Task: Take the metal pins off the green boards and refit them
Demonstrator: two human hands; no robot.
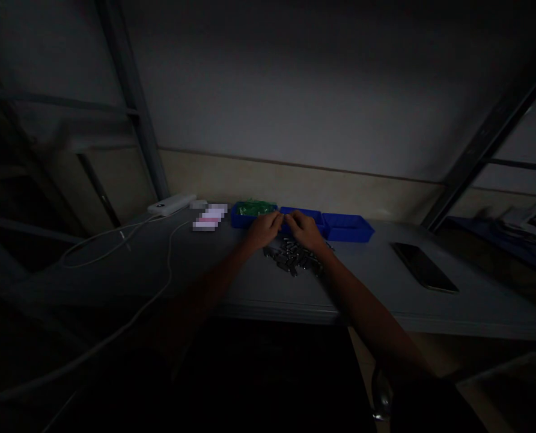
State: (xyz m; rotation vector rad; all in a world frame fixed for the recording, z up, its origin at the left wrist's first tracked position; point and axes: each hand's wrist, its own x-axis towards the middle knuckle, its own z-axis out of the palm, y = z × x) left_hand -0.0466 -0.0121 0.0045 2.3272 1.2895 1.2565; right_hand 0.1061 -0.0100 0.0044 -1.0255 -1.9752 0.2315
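My left hand (266, 229) and my right hand (304, 230) meet fingertip to fingertip in front of the blue bins. Both are closed in a pinch; whatever sits between the fingers is too small and dark to make out. Just below them a pile of small shiny metal pieces (291, 257) lies on the grey table (241, 282). Behind my left hand, the left blue bin (238, 220) holds crinkled green plastic (255, 208). The middle blue bin (310, 214) is partly hidden by my right hand. A third blue bin (349, 230) stands to its right.
A dark phone (423, 267) lies on the right of the table. At the back left are a white power strip (171, 205) and a blurred-out pinkish item (210, 217). A white cable (169, 264) runs over the front edge. Metal posts (148, 144) flank the table.
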